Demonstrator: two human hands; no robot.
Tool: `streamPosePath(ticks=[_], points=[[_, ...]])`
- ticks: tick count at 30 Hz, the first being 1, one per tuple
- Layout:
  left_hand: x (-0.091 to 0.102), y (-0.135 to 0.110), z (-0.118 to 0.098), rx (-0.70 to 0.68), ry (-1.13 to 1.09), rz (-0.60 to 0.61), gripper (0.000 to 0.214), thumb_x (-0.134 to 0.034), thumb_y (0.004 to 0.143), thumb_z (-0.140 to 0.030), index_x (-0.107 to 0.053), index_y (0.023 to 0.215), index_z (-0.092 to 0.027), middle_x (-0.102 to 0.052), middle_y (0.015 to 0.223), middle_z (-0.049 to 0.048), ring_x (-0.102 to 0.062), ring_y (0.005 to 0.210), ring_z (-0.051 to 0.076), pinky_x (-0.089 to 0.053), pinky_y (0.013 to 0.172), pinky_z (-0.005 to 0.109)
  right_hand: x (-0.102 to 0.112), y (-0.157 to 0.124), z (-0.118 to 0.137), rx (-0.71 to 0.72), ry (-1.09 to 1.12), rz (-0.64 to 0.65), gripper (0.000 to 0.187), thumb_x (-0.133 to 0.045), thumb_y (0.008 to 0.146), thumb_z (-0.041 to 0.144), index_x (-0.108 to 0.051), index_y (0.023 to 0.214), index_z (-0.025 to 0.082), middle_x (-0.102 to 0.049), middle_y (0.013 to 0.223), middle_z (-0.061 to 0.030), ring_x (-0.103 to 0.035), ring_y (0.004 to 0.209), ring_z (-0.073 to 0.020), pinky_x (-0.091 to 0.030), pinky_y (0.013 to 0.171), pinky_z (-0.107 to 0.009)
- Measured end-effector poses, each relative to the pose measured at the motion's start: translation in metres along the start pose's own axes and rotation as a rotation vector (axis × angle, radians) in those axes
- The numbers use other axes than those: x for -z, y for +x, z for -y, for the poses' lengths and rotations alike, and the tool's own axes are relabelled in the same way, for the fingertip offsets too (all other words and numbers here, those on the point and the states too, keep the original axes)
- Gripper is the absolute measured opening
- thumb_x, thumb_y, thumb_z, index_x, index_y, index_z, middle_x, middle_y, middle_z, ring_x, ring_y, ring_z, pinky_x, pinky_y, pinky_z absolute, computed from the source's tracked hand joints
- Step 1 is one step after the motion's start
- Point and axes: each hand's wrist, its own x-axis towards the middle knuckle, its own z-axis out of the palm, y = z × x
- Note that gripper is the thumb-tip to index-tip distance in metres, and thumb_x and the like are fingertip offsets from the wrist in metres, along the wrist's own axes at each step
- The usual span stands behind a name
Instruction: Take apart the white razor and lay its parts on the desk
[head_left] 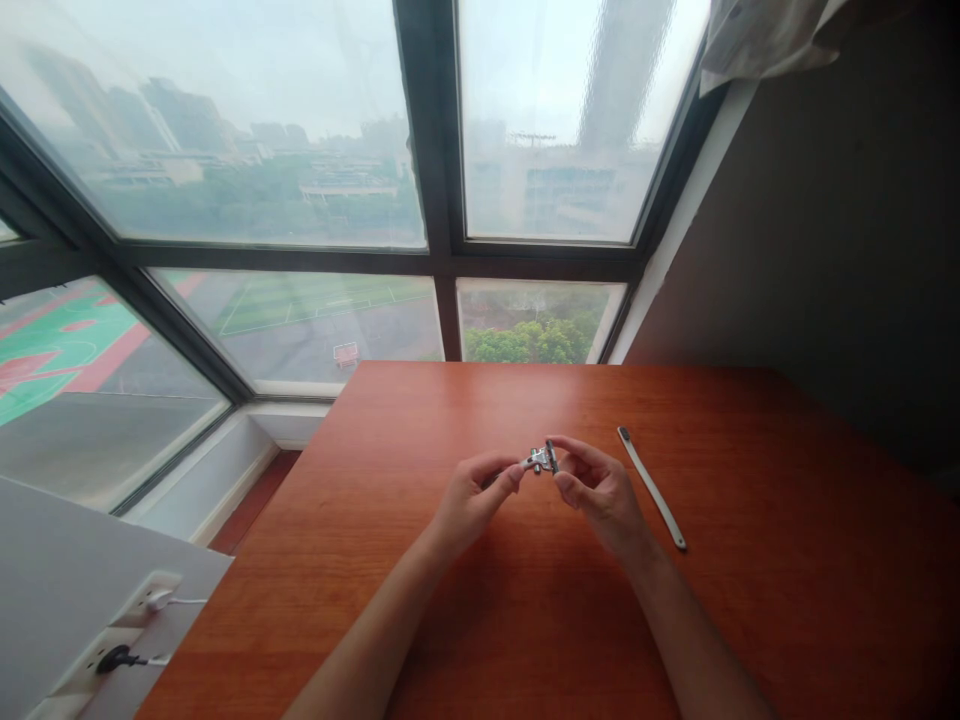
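Note:
Between my hands, over the middle of the table, is what looks like a small T-shaped razor (pixel 538 459) of shiny metal with a dark-edged head. My left hand (pixel 474 497) grips its handle end, thumb on top; the fingers cover most of the handle. On the other side, my right hand (pixel 600 492) pinches the head between the thumb below and a fingertip above. To the right of my right hand lies a white toothbrush (pixel 651 487), its dark bristle end pointing away from me; it touches neither hand.
The reddish-brown wooden table (pixel 360 600) reaches to the windows (pixel 450 262) at the back. At lower left, a white panel carries power sockets (pixel 112 645) with two plugs in them. A dark wall (pixel 840 230) stands on the right, with a pale cloth (pixel 772 40) hanging above.

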Motion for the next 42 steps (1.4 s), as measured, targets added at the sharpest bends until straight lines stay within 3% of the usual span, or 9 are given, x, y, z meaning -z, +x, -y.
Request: streamPosePath(ticks=[42], points=[[-0.0010, 0.0011, 0.0000, -0.102, 0.028, 0.017, 0.027, -0.055, 0.088, -0.034, -0.069, 0.085, -0.012, -0.056, 0.069, 0.0023, -0.046, 0.065, 0.013, -0.038, 0.061, 0.022, -0.0014, -0.0029, 0.0063, 0.010, -0.022, -0.014, 0.040, -0.075, 0.072, 0.029, -0.067, 0.110, 0.022, -0.047, 0.063, 0.0041, -0.038, 0.054, -0.0075, -0.032, 0.047, -0.020]])
